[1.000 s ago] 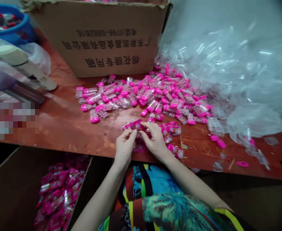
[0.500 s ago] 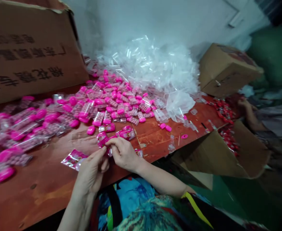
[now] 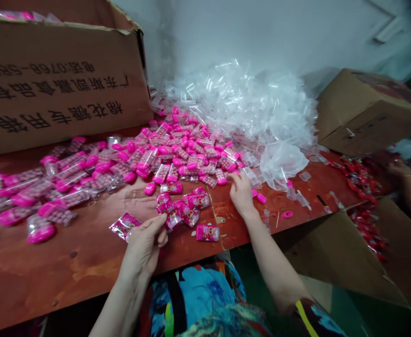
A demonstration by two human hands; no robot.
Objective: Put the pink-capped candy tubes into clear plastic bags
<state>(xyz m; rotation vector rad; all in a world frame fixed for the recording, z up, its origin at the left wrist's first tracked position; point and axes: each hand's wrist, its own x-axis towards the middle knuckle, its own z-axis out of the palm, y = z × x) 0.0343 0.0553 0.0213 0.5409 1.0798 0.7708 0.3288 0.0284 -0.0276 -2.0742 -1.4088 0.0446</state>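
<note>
Red tabletop [image 3: 96, 267] stretched under the left hand [image 3: 141, 248], fingertips together beside pink packets [image 3: 190, 206]; near pink-capped tubes [image 3: 221, 177], the right hand's [image 3: 242, 194] grip I couldn't tell.

Packing workshop, wooden worktable [image 3: 96, 252], heaped pink-capped containers [image 3: 220, 176], cardboard cartons [image 3: 68, 89]

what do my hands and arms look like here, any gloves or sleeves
Both the left hand and the right hand are bare: no gloves, and no rings, watch or bracelet that I can make out. The forearms are uncovered. Near the right elbow a dark sleeve shows, with a yellow stripe and blue patches. The left sleeve is out of view.
</note>
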